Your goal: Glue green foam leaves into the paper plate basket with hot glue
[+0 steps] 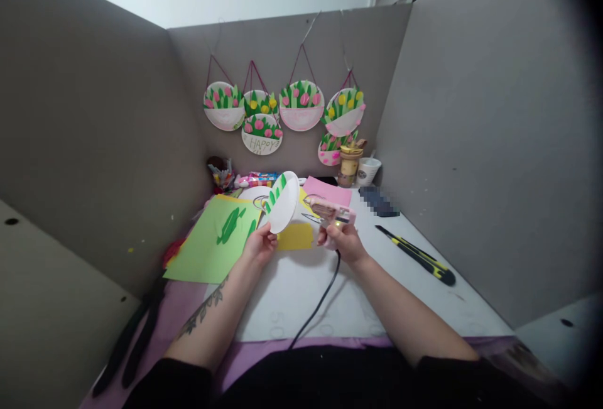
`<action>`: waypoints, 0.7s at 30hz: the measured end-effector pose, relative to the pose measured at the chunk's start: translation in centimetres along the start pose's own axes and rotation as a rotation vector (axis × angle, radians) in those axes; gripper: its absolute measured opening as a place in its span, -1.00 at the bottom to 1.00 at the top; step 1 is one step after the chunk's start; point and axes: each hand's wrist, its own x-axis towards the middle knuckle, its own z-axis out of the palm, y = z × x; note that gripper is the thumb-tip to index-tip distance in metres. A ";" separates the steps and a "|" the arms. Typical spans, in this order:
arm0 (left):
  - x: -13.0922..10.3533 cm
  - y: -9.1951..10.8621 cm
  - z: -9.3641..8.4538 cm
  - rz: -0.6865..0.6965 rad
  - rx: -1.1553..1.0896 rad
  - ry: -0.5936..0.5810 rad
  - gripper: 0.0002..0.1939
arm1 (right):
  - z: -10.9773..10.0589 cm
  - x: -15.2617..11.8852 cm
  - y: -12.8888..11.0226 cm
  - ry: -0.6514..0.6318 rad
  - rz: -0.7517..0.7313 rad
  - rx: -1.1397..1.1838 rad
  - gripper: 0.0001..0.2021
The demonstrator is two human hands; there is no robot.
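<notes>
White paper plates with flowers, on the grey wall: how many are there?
6: far-left plate; upper plate and "HAPPY" plate beside it; central plate; upper-right plate; partly hidden lower-right plate. Others may be hidden.

Wht plate [288, 209], grn strips [277, 190], pink glue gun [335, 212], blk/ylw cutter [418, 257]

There are six wall plates [302, 118], one handheld plate [285, 207], one glue gun [332, 211] and one utility knife [418, 256].

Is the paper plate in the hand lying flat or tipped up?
Tipped up: the left hand grips the paper plate by its lower edge, and its white face stands on a slant.
</notes>
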 end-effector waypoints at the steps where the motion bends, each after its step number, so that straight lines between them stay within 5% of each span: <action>1: 0.0 0.0 0.0 -0.003 0.001 0.002 -0.85 | 0.0 0.0 -0.1 0.018 0.001 0.002 -0.53; 21: -0.1 -0.2 0.1 0.004 0.059 -0.012 -0.84 | -0.3 0.3 0.6 0.016 -0.022 -0.012 -0.56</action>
